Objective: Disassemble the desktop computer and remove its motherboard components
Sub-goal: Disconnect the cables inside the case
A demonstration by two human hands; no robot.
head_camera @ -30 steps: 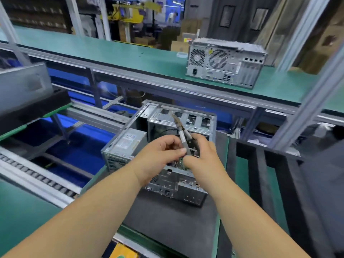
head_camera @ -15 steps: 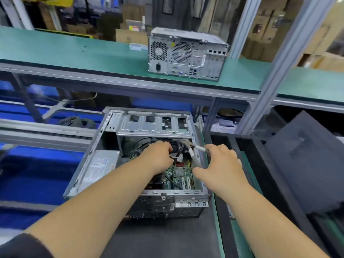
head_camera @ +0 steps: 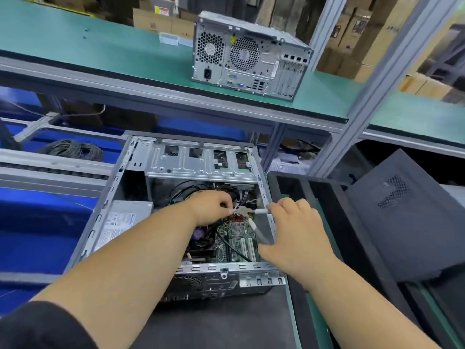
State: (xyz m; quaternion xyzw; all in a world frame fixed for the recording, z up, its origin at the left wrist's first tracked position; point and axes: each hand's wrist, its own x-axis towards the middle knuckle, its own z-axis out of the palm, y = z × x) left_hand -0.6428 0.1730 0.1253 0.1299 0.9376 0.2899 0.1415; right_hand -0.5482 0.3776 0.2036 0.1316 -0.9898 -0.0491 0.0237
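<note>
The open computer case (head_camera: 141,197) lies on its side on the dark mat at the near edge of the table (head_camera: 226,328). A second ago both hands were up above it, holding the pliers (head_camera: 249,217). Now they have gone down inside, so the job looks to be at cutting or pulling a wire loose.

The case is thin grey metal, shiny, with square holes along its top. The green board (head_camera: 239,238) at the bottom is flat and bumpy with small parts.

The right hand (head_camera: 292,235) has its fingers curled round the white pliers handles. The left hand (head_camera: 211,207) pinches a small white wire bit beside the pliers' tip.
</note>
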